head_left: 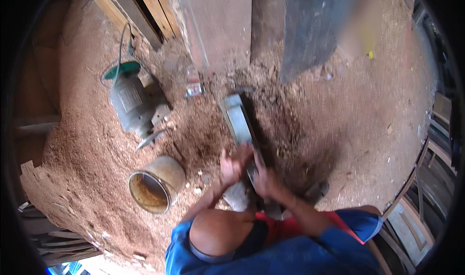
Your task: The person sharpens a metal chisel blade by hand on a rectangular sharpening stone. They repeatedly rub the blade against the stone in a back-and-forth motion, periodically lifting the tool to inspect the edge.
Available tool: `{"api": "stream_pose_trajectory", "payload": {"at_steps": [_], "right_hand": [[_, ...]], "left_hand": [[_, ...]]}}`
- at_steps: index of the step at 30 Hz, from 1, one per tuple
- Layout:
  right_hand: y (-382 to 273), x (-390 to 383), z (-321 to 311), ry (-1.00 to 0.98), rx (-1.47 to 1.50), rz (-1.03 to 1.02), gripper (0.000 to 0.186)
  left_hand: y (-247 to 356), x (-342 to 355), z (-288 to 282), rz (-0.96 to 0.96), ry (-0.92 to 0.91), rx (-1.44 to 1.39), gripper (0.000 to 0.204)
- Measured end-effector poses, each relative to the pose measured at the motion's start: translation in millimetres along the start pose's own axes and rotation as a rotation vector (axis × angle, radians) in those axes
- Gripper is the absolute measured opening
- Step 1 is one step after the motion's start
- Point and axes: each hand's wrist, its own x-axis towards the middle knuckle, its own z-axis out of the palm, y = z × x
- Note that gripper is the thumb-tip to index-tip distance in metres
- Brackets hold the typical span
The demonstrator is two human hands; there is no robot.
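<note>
A long, narrow, grey block (238, 122) with a pale flat top lies on the ground in front of me, pointing away. Over its near part my left hand (233, 167) is bent, one finger sticking up and the others pressed together by the right hand. Close beside it, on the right, my right hand (265, 180) is closed at the block's edge. Whatever the fingers grip is covered by the hands and blurred, so its kind does not show. One of my feet (237, 196) rests just left of the block's near end.
Wood shavings and sawdust (87, 144) cover the ground. An electric motor (131, 100) with a green disc and a cord stands at the left, near a dirty round bucket (172, 173) on its side. Boards (223, 28) lean at the far side; curved wooden pieces (431, 183) are stacked right.
</note>
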Motion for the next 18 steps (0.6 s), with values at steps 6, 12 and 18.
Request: {"api": "stream_pose_trajectory", "payload": {"at_steps": [6,12,18], "right_hand": [[-37.3,99.0,-62.4,-0.213,0.068,-0.009,0.082],[7.4,13.6,-12.2,-0.026,-0.107,-0.061,0.086],[-46.8,99.9,-61.5,-0.195,0.048,0.027,0.083]], "left_hand": [[-62.7,84.5,-45.6,-0.054,-0.041,-0.027,0.045],[-5.4,-21.1,44.6,-0.008,0.001,-0.083,0.044],[-83.4,94.6,-34.0,0.027,-0.009,0.071,0.057]]}}
